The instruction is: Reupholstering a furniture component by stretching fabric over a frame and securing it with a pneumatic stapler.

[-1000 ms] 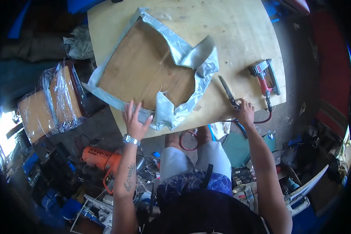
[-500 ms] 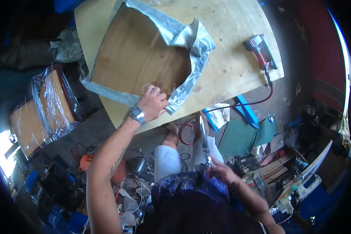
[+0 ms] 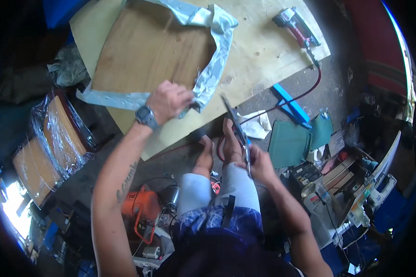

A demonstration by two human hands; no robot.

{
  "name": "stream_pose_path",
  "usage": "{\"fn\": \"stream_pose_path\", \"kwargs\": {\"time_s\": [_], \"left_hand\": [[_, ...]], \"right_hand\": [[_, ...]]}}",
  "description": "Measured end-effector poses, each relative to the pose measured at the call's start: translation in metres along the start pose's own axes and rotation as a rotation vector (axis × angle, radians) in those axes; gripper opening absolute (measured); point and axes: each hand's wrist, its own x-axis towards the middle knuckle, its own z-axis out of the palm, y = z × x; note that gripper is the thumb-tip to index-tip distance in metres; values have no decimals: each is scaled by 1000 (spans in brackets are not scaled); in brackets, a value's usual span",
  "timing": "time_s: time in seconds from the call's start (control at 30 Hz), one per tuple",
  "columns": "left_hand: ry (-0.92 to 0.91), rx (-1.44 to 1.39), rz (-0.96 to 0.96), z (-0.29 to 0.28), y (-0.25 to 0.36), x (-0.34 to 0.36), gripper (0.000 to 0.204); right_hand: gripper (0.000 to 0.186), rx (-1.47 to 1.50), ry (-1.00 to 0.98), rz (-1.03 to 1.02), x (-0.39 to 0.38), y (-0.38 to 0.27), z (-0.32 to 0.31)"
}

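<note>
A curved wooden panel [image 3: 148,51] lies on the plywood tabletop, its border wrapped in shiny grey-blue upholstery fabric [image 3: 219,51]. My left hand [image 3: 168,100], slightly blurred, is closed over the panel's near edge by the right corner. Its fingers grip the fabric there, and a flap shows beneath them. In my right hand [image 3: 260,165] is a long pair of scissors [image 3: 238,124], held above my lap with the blades pointing up toward the table's edge. The scissor tips are apart from the fabric, just right of its near corner.
On the plywood table [image 3: 259,60] lies a pneumatic staple gun [image 3: 298,30] with a red hose [image 3: 316,85] trailing off the edge. Below are blue metal legs [image 3: 291,106], green fabric [image 3: 289,143] and an orange compressor [image 3: 141,205]. A plastic-wrapped chair [image 3: 62,127] stands left.
My right hand has raised the scissors from my lap toward the table's edge. My left hand remains at the panel's near corner, its fingers drawn together. The whole view has shifted slightly.
</note>
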Motion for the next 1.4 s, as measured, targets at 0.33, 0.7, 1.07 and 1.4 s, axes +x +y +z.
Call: {"fn": "stream_pose_path", "kwargs": {"time_s": [0.33,0.7,1.07,1.4], "left_hand": [[-145,-65,118,-4,-7,18,12],[-155,-37,180,7,-15,29,10],[-85,-151,115,-5,-3,21,12],[-96,-329,223,35,-43,20,8]], "right_hand": [[70,-1041,57,-349,90,29,-45],[62,-1260,82,-660,159,1,-20],[61,-1331,-58,-800,174,-4,-39],[56,-1386,-7,-926,184,-21,-22]]}}
